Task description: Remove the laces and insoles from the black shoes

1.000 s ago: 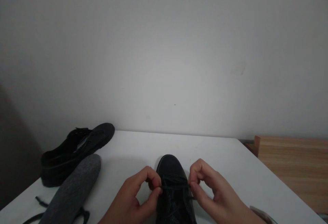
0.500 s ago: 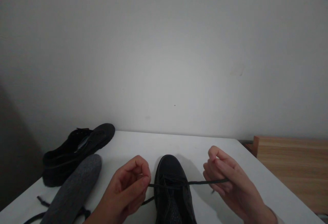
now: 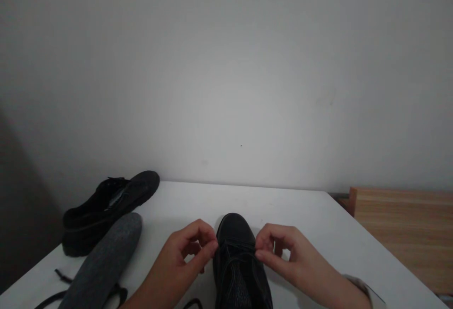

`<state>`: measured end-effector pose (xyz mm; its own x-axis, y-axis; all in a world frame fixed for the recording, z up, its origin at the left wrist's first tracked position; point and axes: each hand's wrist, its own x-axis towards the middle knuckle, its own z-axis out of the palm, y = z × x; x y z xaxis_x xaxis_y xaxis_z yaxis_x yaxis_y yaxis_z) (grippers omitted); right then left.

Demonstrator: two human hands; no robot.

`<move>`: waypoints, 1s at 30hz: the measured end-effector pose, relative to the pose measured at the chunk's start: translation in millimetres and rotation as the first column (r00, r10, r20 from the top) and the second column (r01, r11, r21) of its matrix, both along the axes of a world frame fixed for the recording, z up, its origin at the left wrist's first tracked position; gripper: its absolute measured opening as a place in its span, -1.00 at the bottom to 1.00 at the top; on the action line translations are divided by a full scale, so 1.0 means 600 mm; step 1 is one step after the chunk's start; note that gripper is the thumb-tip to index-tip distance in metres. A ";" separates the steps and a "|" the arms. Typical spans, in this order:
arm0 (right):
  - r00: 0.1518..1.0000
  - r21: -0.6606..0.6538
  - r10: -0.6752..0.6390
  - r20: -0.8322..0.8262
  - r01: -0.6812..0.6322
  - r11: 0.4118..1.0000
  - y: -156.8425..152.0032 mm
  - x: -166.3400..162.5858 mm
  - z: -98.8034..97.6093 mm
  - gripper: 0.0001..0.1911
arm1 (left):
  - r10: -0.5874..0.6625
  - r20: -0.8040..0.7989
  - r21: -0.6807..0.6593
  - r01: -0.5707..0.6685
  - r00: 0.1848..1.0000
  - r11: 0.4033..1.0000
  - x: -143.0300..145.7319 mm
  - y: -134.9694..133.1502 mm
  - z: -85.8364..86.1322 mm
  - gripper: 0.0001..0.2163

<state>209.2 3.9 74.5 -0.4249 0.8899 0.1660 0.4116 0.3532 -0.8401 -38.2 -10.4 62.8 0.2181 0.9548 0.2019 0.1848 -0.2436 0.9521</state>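
Observation:
A black lace-up shoe (image 3: 236, 233) stands on the white table (image 3: 304, 214) with its toe pointing away from me. My left hand (image 3: 184, 257) pinches the black shoelace (image 3: 231, 257) at the shoe's left side, thumb against forefinger. My right hand (image 3: 290, 262) pinches the lace at the shoe's right side in the same way. Both hands sit close against the lacing, just behind the toe cap. A loop of lace (image 3: 193, 303) lies on the table below my left hand.
A second black shoe (image 3: 113, 207) lies on its side at the table's far left. A grey insole (image 3: 102, 264) lies beside it, over a loose black lace (image 3: 60, 278). A wooden surface (image 3: 403, 229) stands to the right. A plain wall is behind.
Half a second ago my hands were spread apart with the lace pulled taut across the shoe. Both have moved back in against the shoe's sides.

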 end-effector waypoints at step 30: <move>0.786 -0.153 0.029 -0.618 -0.156 0.976 0.009 0.010 -0.010 -0.68 | -0.236 0.372 -0.041 0.270 0.898 0.962 -0.005 -0.003 0.002 -0.77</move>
